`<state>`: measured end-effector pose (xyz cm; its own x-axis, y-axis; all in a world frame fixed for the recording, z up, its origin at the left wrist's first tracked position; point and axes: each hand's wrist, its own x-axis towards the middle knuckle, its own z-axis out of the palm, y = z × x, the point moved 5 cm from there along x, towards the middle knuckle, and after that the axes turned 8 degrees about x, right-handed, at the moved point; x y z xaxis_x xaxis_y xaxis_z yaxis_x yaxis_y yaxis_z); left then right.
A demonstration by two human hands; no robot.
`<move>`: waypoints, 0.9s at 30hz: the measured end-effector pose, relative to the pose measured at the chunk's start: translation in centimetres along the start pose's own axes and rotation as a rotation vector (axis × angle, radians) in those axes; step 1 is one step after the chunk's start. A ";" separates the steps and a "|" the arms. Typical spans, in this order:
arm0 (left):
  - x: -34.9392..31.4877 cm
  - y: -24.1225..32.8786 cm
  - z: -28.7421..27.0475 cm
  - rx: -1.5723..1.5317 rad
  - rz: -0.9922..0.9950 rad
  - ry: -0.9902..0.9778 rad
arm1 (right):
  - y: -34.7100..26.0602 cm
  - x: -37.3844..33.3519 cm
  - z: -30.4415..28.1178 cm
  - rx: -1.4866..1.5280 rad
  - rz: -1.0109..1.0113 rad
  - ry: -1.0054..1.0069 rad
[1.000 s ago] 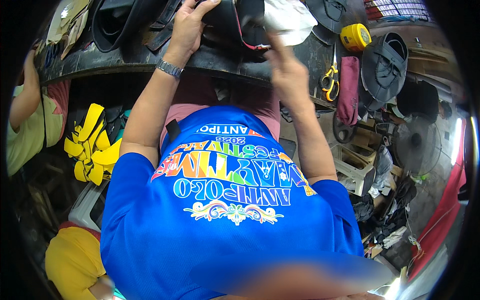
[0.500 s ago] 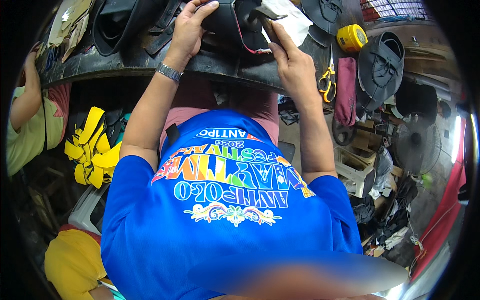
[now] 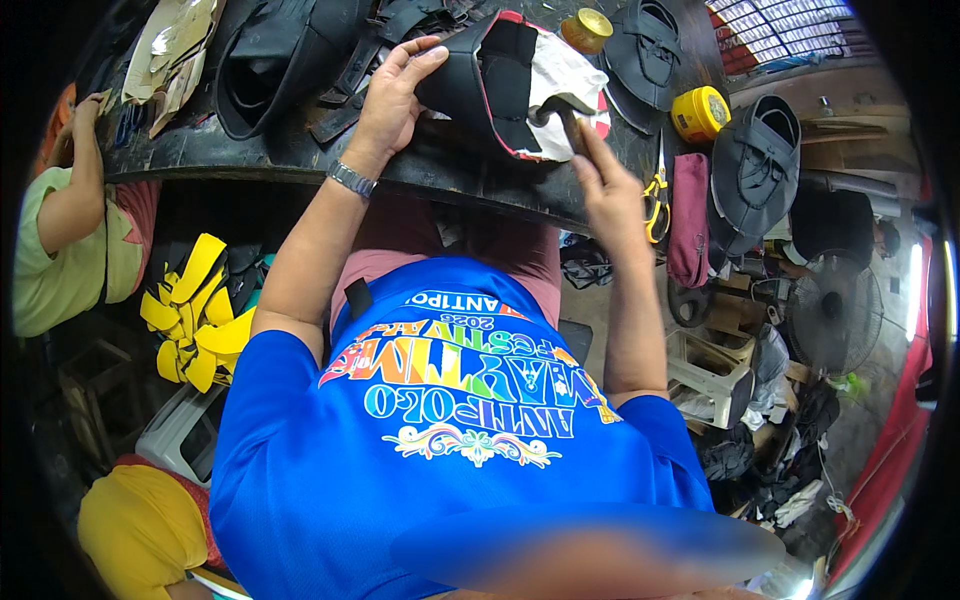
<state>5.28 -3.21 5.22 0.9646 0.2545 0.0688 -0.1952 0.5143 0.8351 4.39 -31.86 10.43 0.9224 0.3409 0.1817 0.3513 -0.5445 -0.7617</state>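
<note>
A black shoe upper with red edging and a white lining rests at the near side of the dark workbench. My left hand pinches its left side between thumb and fingers. My right hand is closed round the handle of a hammer. The dark hammer head lies over the white lining, close to the upper's right edge; whether it touches is hard to tell. Part of the handle is covered by my fingers.
Yellow-handled scissors, a maroon pouch and a yellow tub are at the right. Black shoe uppers stand nearby, another at left. Yellow strips hang below the bench. At far left another person's arm reaches the bench.
The shoe upper now shows more of its opening and white lining. My right hand and the hammer have moved down and slightly right in the picture. The whole view has shifted a little.
</note>
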 end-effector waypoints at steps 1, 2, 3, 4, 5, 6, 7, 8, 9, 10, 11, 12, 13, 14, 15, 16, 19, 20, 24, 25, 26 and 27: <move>0.0 -0.1 -0.1 0.018 -0.039 0.012 | -0.2 0.7 -0.7 0.010 -0.020 0.020; 0.0 0.1 -0.2 -0.022 -0.049 -0.014 | -0.7 1.1 -0.9 0.097 -0.068 0.032; 0.3 0.4 -0.4 -0.014 -0.043 -0.024 | -1.0 1.7 -1.2 0.162 -0.092 0.081; 0.3 0.5 -0.7 -0.010 -0.054 -0.029 | -1.6 2.1 -1.3 0.213 -0.167 0.181; 0.1 0.5 -1.0 -0.006 -0.068 -0.033 | -1.9 2.8 -0.9 0.296 -0.195 0.181; 0.1 0.6 -1.2 -0.001 -0.082 -0.049 | -2.2 3.4 0.5 0.185 -0.170 0.104; 0.1 0.6 -1.4 0.044 -0.080 -0.038 | -2.7 4.0 1.9 0.076 -0.190 0.024; 0.1 0.5 -1.6 0.088 -0.078 -0.027 | -2.1 4.5 3.0 -0.237 -0.028 -0.119; -0.1 0.2 -1.8 0.136 -0.105 0.003 | -2.2 4.8 3.4 -0.290 -0.010 -0.125; -0.2 0.1 -1.8 0.105 -0.091 0.008 | -3.0 5.5 3.1 -0.299 -0.138 -0.096; -0.2 0.1 -1.8 0.095 -0.086 0.003 | -3.5 5.9 2.9 -0.307 -0.221 -0.069; -0.3 0.0 -1.8 0.086 -0.110 -0.007 | -3.4 6.2 2.8 -0.324 -0.190 -0.102; -0.2 0.2 -1.8 0.070 -0.102 -0.023 | -3.5 6.4 2.8 -0.212 -0.202 -0.118; -0.3 0.3 -1.8 0.083 -0.101 -0.016 | -3.8 6.3 2.7 -0.091 -0.243 -0.074; -0.4 0.4 -1.9 0.091 -0.101 -0.016 | -4.2 6.1 2.4 0.039 -0.329 0.005; -0.5 0.5 -2.0 0.105 -0.110 0.002 | -3.9 6.0 2.6 0.065 -0.280 0.012; -0.3 0.5 -1.5 0.262 -0.089 0.027 | -3.2 5.8 4.2 -0.296 -0.261 -0.046; 0.0 0.7 -1.3 0.275 -0.049 0.029 | -2.2 5.6 4.1 -0.375 -0.148 -0.118; 0.3 0.5 -1.1 0.262 -0.008 0.024 | -1.6 5.0 2.3 -0.050 -0.281 0.059; 0.1 0.3 -1.4 0.262 -0.026 0.060 | -1.2 4.8 1.9 -0.024 -0.251 0.069; 0.1 0.2 -1.7 0.269 -0.052 0.062 | -0.5 4.5 2.1 -0.134 -0.132 0.011; 0.2 0.1 -1.8 0.279 -0.050 0.054 | 0.2 4.3 2.3 -0.248 -0.045 -0.086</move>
<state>5.12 -1.64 4.31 0.9594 0.2821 0.0011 -0.0844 0.2835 0.9552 8.08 -28.72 9.68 0.8916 0.4272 0.1502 0.4300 -0.6946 -0.5767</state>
